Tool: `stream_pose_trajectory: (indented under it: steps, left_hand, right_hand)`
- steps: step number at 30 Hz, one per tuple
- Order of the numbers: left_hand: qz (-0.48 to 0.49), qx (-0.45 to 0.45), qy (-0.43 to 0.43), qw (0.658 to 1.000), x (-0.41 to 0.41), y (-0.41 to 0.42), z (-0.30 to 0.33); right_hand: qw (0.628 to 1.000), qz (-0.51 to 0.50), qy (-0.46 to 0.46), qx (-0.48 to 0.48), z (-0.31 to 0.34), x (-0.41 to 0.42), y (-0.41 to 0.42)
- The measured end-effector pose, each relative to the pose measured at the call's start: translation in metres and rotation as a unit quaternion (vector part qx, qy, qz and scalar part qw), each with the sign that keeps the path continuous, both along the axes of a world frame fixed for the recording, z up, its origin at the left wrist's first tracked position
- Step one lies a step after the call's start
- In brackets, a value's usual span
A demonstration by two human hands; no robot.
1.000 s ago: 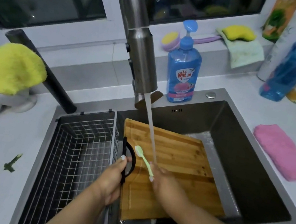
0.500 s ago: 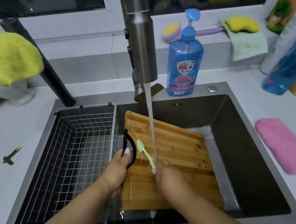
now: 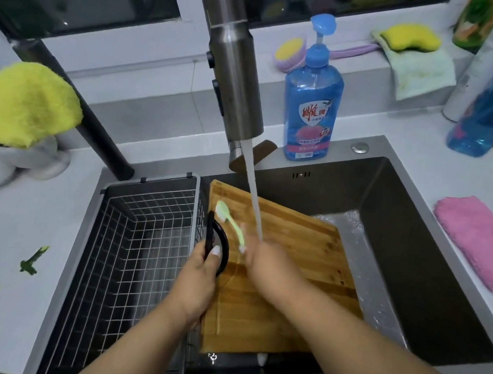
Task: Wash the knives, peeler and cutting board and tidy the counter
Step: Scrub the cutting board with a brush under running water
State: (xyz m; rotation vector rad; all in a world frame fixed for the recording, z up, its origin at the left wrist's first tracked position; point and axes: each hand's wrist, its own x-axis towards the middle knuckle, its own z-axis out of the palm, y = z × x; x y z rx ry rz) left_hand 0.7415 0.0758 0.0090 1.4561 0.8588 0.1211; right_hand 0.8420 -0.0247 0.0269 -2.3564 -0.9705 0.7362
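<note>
Dripping bamboo cutting board (image 3: 286,276); wet sheen

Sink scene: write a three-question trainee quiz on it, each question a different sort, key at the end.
1. True or false: water from the faucet lands on the right hand over the cutting board.
2. The left hand grips: A) the pink cloth B) the black-handled tool C) the soap bottle.
3. Fill in: the wire basket sits in the ___ part of the sink.

Key: 1 true; 2 B; 3 left.
</note>
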Motion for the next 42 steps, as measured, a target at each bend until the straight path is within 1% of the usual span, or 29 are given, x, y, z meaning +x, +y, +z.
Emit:
stream_pose_trajectory:
  steps: [3,7,9,12,14,19,21,23,26,31,33,35,37,39,41,42]
  left_hand:
    - [-0.002,0.007,-0.001,1.0,0.0,-0.002,0.004]
    - [-0.014,0.024,-0.003,1.0,0.0,0.0,0.007]
    - [-0.023,0.028,-0.008,0.999,0.001,-0.001,0.007]
    - [-0.015,0.009,-0.015,1.0,0.002,-0.003,0.01]
    - [-0.009,0.002,-0.012,1.0,0.002,-0.003,0.011]
    - [-0.007,0.018,-0.005,1.0,-0.001,-0.003,0.01]
    - [-0.007,0.023,-0.005,1.0,-0.001,-0.003,0.008]
    - [-0.001,0.024,0.001,1.0,0.0,-0.003,0.009]
    - [0.02,-0.006,0.002,1.0,0.003,0.0,0.009]
    - [0.088,-0.085,0.001,0.992,0.009,0.004,0.008]
    - [0.094,-0.087,0.005,0.992,0.012,0.005,0.008]
    - [0.088,-0.083,0.012,0.993,0.016,0.005,0.008]
    - [0.087,-0.071,0.025,0.993,0.02,0.007,0.008]
    - [0.09,-0.071,0.031,0.993,0.023,0.01,0.007]
    - [0.091,-0.073,0.034,0.993,0.024,0.013,0.006]
    - [0.092,-0.075,0.035,0.992,0.025,0.014,0.005]
  right_hand:
    - [0.999,-0.041,0.03,-0.013,0.007,0.028,0.013]
    - [0.998,-0.02,0.056,-0.007,0.017,0.019,-0.006]
    - [0.997,-0.028,0.073,-0.01,0.019,0.02,-0.003]
    - [0.996,-0.043,0.061,-0.042,0.014,0.046,0.021]
    - [0.997,-0.045,0.056,-0.025,0.008,0.058,0.025]
    - [0.996,-0.028,0.074,0.029,-0.002,0.023,-0.011]
    - [0.997,-0.018,0.064,0.034,-0.004,0.022,-0.005]
    - [0.999,-0.023,0.04,0.018,-0.005,0.035,0.009]
    - [0.999,-0.011,0.046,0.017,-0.007,0.038,0.003]
    - [0.996,0.054,0.071,0.019,-0.015,0.001,-0.053]
    - [0.997,0.049,0.058,0.021,-0.02,0.008,-0.05]
    - [0.999,0.014,0.045,0.016,-0.022,0.018,-0.046]
    - [1.0,0.0,0.023,0.014,-0.018,0.015,-0.051]
    - [0.999,0.024,0.011,0.046,-0.011,-0.005,-0.064]
    - [0.995,0.055,0.023,0.079,-0.006,-0.024,-0.072]
    - [0.995,0.059,0.016,0.08,-0.007,-0.023,-0.071]
